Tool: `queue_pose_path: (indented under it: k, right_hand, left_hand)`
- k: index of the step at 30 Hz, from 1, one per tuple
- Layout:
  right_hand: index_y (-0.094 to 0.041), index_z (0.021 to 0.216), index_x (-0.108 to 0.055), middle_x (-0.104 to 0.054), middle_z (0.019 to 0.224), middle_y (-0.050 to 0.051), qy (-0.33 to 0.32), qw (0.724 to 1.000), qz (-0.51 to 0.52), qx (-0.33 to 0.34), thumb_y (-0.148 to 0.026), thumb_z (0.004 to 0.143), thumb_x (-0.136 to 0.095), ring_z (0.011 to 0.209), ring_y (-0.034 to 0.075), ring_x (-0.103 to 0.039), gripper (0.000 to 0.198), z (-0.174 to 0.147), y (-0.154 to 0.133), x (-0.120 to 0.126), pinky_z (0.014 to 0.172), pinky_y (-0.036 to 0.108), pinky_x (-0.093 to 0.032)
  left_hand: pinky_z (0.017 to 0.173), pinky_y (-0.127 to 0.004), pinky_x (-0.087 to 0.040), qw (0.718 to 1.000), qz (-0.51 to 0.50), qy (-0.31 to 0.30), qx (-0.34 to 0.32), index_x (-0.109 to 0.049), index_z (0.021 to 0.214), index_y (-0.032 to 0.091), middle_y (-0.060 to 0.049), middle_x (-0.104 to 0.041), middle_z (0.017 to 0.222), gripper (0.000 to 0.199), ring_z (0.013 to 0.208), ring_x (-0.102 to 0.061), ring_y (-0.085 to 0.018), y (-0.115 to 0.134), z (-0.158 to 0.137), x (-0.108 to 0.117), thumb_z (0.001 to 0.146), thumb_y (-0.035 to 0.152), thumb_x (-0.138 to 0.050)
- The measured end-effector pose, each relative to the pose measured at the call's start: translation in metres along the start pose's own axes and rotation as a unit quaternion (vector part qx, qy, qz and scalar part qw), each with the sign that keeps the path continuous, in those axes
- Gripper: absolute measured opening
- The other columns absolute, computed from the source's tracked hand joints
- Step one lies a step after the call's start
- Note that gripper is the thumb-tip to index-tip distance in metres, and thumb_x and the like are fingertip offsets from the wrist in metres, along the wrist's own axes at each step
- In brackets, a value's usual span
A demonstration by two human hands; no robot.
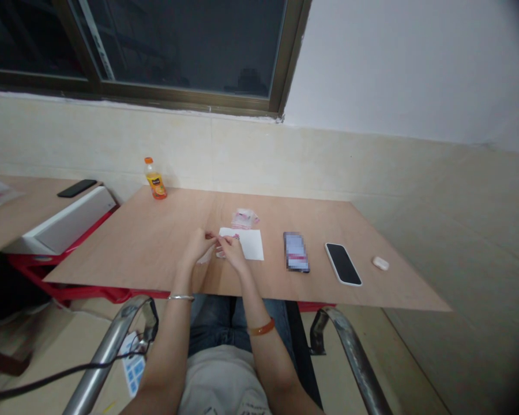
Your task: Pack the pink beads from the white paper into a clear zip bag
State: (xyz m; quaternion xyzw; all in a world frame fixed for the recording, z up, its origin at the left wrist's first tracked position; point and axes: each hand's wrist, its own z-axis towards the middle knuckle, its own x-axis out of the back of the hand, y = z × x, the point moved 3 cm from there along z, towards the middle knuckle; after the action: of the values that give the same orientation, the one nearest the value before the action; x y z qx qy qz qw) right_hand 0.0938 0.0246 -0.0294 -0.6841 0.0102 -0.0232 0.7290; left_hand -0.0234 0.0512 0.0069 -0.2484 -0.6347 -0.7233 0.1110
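My left hand (198, 245) and my right hand (233, 251) meet over the table, fingertips pinched close together. Whatever lies between them is too small to make out. Under and beside my right hand is a white sheet of paper (253, 245), with a small pinkish-red bit (236, 236) near its upper left part. A pale, see-through piece (205, 256) shows just below my left hand; I cannot tell whether it is held. Beyond the paper lies a clear plastic packet (244, 218) with pink marks.
To the right lie a lit phone (296, 252), a white-edged phone (343, 264) and a small white case (380, 263) on the wooden table (190, 210). An orange drink bottle (156, 180) stands at the back left. Metal armrests (350, 351) flank me.
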Motion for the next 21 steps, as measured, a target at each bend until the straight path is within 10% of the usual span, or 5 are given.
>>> queue_pose_path:
  k: [6, 21]
  right_hand:
    - [-0.014, 0.065, -0.063, -0.064, 0.064, 0.004, -0.006, 1.0, 0.014, 0.014, -0.04, 0.078, -0.05, 0.057, 0.013, -0.059, 0.032, -0.004, -0.019, 0.01, 0.05, 0.021, -0.044]
    - [-0.014, 0.079, -0.062, -0.063, 0.072, 0.003, -0.003, 0.99, 0.139, 0.006, -0.045, 0.067, -0.066, 0.067, 0.013, -0.059, 0.033, -0.013, -0.043, 0.019, 0.062, 0.022, -0.048]
  left_hand:
    - [0.048, -0.021, -0.034, 0.993, -0.049, -0.097, -0.037, -0.058, 0.056, 0.012, 0.001, -0.055, 0.052, 0.027, 0.049, -0.047, -0.01, 0.014, -0.007, -0.009, 0.068, 0.036, -0.057]
    - [0.058, -0.024, -0.043, 0.979, -0.169, -0.093, -0.065, -0.057, 0.066, 0.013, -0.002, -0.057, 0.062, 0.032, 0.058, -0.051, -0.011, 0.025, -0.005, -0.011, 0.072, 0.044, -0.055]
